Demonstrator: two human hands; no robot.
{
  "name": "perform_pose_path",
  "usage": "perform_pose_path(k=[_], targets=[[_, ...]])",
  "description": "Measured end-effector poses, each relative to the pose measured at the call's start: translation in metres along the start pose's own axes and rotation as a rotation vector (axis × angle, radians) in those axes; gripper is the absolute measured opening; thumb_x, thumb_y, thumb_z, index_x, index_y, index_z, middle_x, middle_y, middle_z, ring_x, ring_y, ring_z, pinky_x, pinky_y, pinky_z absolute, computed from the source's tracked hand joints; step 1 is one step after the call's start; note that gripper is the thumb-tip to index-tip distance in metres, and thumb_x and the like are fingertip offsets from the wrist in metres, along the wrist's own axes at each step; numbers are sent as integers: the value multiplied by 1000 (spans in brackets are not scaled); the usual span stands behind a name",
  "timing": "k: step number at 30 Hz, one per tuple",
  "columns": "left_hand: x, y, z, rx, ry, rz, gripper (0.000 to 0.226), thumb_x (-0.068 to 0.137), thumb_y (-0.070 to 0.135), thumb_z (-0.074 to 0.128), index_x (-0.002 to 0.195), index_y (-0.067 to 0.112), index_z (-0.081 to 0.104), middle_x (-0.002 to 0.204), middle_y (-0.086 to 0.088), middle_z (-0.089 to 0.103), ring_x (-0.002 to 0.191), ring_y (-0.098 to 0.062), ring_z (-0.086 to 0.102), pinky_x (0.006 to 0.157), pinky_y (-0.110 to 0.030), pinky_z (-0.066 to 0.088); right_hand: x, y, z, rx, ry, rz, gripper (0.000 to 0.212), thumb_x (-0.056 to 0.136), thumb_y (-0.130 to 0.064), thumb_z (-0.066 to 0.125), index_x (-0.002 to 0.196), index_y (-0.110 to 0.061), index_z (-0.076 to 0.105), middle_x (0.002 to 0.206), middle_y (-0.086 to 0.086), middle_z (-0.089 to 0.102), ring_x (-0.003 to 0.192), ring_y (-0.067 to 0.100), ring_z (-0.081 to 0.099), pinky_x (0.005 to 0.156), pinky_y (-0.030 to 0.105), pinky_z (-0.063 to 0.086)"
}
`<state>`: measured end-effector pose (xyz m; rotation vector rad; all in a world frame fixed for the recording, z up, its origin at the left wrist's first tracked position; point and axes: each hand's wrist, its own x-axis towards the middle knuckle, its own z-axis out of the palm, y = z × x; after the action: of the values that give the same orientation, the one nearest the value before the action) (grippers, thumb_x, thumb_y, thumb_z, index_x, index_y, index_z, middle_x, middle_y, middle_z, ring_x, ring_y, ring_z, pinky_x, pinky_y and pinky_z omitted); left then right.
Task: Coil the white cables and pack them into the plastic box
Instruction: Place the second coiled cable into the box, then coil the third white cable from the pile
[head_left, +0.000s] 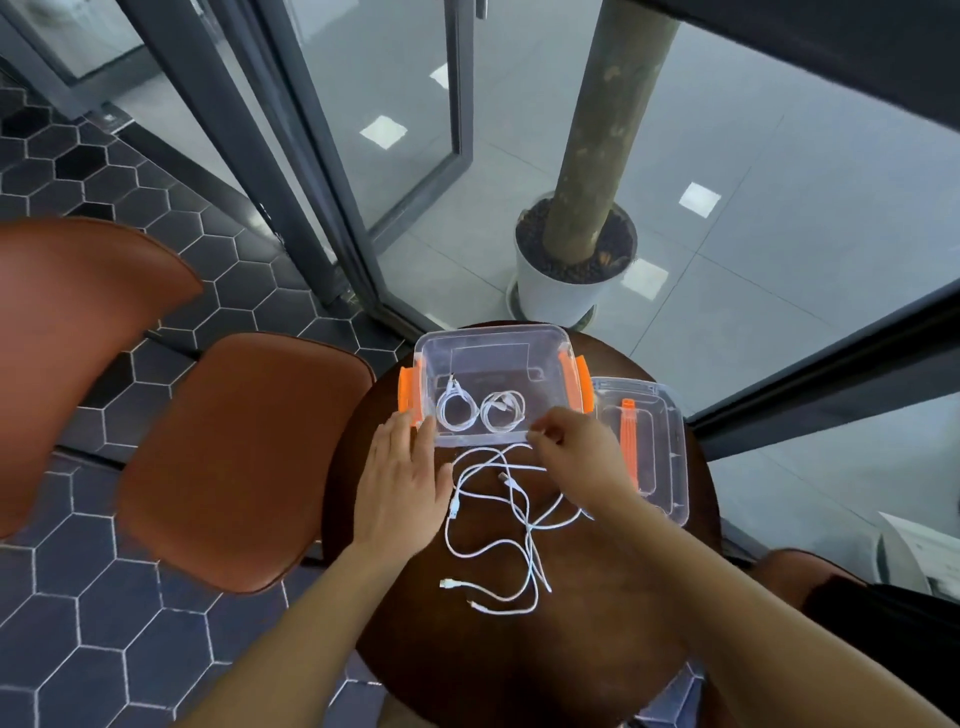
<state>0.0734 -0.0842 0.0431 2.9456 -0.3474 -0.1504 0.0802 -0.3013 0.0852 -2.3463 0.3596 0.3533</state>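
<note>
Left hand (402, 483) flat by plastic box (493, 336); right hand (576, 447) curled, grip on white cable (453, 506) unclear.

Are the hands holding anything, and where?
The right hand seems to pinch a loose cable at its loop near the box; the left hand lies flat, holding nothing.

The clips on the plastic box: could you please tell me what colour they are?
Orange; the clips show best in the head view, on the plastic box.
</note>
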Motion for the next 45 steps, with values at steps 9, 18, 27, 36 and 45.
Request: perform_pose_path(k=[9,18,27,36,45], targets=[[-45,13,43,-298,-338,-349,50,98,37,51,143,15,45,136,-8,50,123,-25,51,98,-35,43,-33,62,49,-227,-246,212,29,87,-48,63,90,-21,71,89,-1,74,85,21,69,73,32,54],[-42,25,72,-242,-456,-263,49,97,35,50,141,15,44,136,-6,46,121,-25,52,94,-36,47,-35,74,88,-281,-316,373,17,80,-37,63,88,-22,63,90,-1,69,91,25,68,75,32,55],[-45,22,79,-74,-556,-116,46,97,32,48,138,13,45,140,-1,46,120,-23,53,96,-36,49,-54,81,64,25,-88,417,16,78,-32,59,69,-20,58,69,-2,70,70,21,66,62,32,51],[-38,72,26,-802,-355,-444,26,100,32,48,94,16,67,95,-1,66,87,-18,65,76,-32,47,-77,58,26,26,27,177,19,82,-37,63,72,-20,63,64,-3,68,64,14,65,62,33,55],[-33,117,-29,-1820,-404,-966,14,96,14,58,94,5,69,77,-9,68,63,-22,65,55,-31,54,-107,43,-7,-71,-100,-225,14,83,-39,63,85,-25,62,63,-8,60,63,13,59,57,29,43]])
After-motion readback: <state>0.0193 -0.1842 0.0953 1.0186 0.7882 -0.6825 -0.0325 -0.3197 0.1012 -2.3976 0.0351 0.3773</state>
